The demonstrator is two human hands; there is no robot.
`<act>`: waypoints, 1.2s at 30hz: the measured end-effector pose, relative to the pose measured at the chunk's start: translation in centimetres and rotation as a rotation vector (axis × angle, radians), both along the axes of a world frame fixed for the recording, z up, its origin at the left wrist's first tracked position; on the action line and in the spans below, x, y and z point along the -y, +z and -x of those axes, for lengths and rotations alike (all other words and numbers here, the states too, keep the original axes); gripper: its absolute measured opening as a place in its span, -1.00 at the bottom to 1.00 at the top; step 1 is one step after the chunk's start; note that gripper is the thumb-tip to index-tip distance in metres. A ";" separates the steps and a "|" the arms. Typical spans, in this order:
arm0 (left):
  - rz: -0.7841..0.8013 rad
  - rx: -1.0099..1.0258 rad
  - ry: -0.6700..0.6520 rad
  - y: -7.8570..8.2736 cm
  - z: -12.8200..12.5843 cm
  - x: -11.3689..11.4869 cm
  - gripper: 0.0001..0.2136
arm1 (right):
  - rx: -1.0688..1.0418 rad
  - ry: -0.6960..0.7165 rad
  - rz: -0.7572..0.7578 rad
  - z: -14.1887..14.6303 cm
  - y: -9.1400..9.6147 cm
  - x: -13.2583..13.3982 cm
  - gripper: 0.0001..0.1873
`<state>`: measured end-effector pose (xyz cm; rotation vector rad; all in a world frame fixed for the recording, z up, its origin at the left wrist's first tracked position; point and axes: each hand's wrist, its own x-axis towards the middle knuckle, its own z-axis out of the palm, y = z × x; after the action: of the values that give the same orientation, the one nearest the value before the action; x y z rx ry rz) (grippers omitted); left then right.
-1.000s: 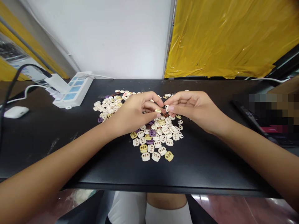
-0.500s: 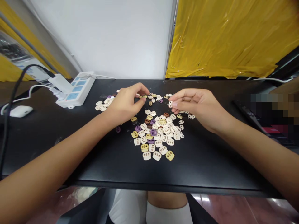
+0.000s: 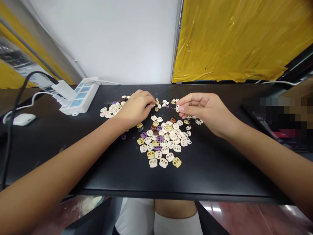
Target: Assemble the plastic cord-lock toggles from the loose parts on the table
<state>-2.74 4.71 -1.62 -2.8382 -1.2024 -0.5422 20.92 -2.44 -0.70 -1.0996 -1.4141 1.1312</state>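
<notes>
My right hand (image 3: 201, 109) pinches a small cream two-hole cord lock piece (image 3: 177, 108) between thumb and fingertips, just above the desk. On the left, my left hand (image 3: 139, 106) is closed low over the desk, thumb and forefinger pressed together on a small pale cord lock piece (image 3: 153, 104), mostly hidden. Between my forearms spreads a pile of two-hole cord locks (image 3: 165, 150) in cream, yellow, purple and brown. Smaller loose pieces (image 3: 165, 103) lie between the hands. Another cream group (image 3: 105, 112) sits left of my left hand, partly covered by it.
A white power strip (image 3: 84, 94) with plugs and cables stands at the back left, near a white earphone case (image 3: 24, 119). The black desk (image 3: 207, 176) ends in front of my lap. A white panel (image 3: 110, 42) and yellow sheeting (image 3: 232, 39) rise behind.
My left hand's fingers have closed together from a wider gap and come down onto a small piece. My right hand keeps its pinch in nearly the same spot.
</notes>
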 end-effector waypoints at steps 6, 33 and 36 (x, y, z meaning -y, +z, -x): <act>-0.010 0.047 0.061 0.6 0.0 0.5 -0.86 | -0.001 0.002 -0.002 0.1 0.0 0.0 -0.87; 0.001 0.599 -0.255 1.0 -2.2 5.5 -0.84 | -0.224 0.151 0.264 0.5 0.7 1.3 -0.97; 0.142 0.643 -0.195 0.9 -2.3 5.5 -0.86 | -0.222 0.145 0.259 0.5 0.7 1.3 -0.97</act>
<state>-0.46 -0.77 -0.70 -3.0147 -1.0415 -1.5229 20.38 -3.72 0.01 -1.0239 -1.2113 1.5249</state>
